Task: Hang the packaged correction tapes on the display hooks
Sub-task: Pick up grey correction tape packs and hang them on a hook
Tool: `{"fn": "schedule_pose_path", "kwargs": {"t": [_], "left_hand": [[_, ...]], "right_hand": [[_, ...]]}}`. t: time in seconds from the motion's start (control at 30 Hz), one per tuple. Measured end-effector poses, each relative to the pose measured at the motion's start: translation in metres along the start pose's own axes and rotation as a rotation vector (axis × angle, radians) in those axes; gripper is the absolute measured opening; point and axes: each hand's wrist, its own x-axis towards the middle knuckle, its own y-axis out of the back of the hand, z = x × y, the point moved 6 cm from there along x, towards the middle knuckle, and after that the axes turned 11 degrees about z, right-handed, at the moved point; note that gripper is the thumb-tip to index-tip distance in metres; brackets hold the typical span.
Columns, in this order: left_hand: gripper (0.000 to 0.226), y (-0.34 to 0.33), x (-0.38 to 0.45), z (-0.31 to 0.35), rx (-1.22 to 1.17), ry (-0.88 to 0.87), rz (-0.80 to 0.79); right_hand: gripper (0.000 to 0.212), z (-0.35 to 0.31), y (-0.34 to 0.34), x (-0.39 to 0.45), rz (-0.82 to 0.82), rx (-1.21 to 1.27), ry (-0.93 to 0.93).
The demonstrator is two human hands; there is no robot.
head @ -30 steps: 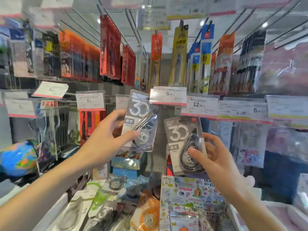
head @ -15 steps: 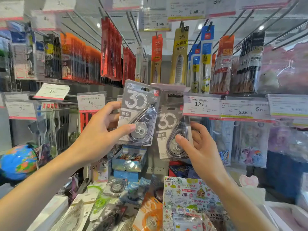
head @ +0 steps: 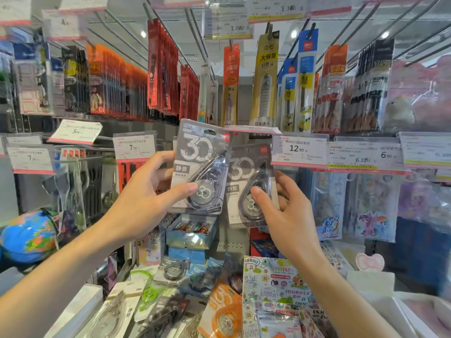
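As both packs had risen from a second earlier, left hand (head: 144,203) pinched one grey correction tape pack (head: 201,167) beside the lifted price tag (head: 253,129) — right hand (head: 288,215) gripped a second pack (head: 251,186) just beneath it. Hook hidden; neither pack judged hung — threading imminent.

Bright ceiling spotlights (head: 294,34); edges blurred, wide-angle warped; centre sharp.
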Motion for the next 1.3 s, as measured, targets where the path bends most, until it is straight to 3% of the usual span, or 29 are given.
{"fn": "schedule_pose_path", "kwargs": {"t": [0.13, 0.43, 0.6, 0.8, 0.9, 1.13, 1.3], "left_hand": [[0.05, -0.004, -0.004, -0.008, -0.045, 0.015, -0.005], [0.052, -0.002, -0.005, -0.032, -0.063, 0.049, 0.077], [0.049, -0.004, -0.003, -0.036, -0.007, 0.035, 0.13], [0.055, -0.007, -0.004, -0.045, -0.016, 0.1, 0.136], [0.052, -0.007, -0.006, -0.047, -0.041, 0.11, 0.127], [0.041, -0.014, -0.016, -0.045, -0.156, 0.153, 0.093], [0.044, -0.03, -0.024, -0.056, -0.233, 0.207, 0.037]], "right_hand": [[0.065, 0.001, -0.003, -0.003, 0.013, -0.014, 0.008], [0.069, 0.03, -0.029, 0.03, 0.062, -0.149, -0.031], [0.066, 0.056, -0.049, 0.055, 0.046, -0.213, -0.106], [0.072, 0.066, -0.062, 0.072, -0.006, -0.462, -0.071], [0.07, 0.069, -0.059, 0.073, -0.024, -0.425, -0.092], [0.017, 0.077, -0.025, 0.067, -0.029, -0.248, -0.191], [0.01, 0.047, -0.011, 0.034, -0.177, -0.166, -0.09]]}}
